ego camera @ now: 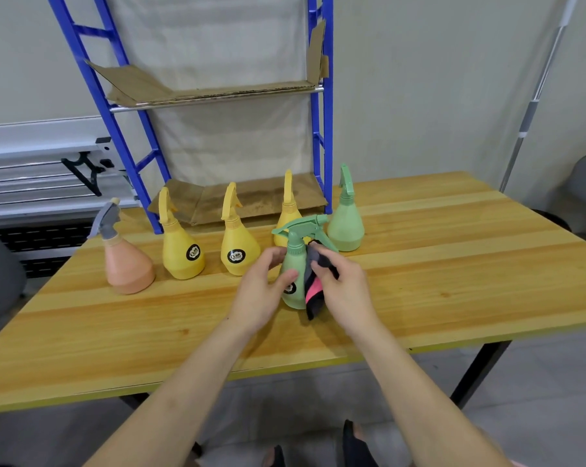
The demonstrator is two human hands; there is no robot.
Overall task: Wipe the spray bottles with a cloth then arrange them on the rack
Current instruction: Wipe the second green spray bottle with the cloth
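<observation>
Wiping is under way on 1 green spray bottle (293, 281), which is held upright near the middle of the desk (453, 264), at or just above its surface; contact with the wood cannot be told. The bottle is steadied by the left hand (261, 294), whose fingers are curled round its left side, so that it does not turn or tip under the rubbing. A dark cloth with a pink patch (313, 284) is pinched in the grip of the right hand (344, 291) and pressed against the bottle's right side, just below the trigger head.

5 other bottles are lined up behind, presumably waiting for their turn: a pink bottle with a grey head (126, 261) at the far left, 3 yellow bottles (182, 251), (237, 249) and (288, 214), the last partly hidden by the held one, and a second green bottle (346, 227) at the right. All are stood upright with space between them, so each can be taken singly.

The blue rack (318, 129) is stood at the desk's far edge, close behind the row. Cardboard sheets (251, 197) are laid on its shelves, probably as a flat base for the bottles. No bottle is seen on the rack, so the arranging appears not yet begun.
</observation>
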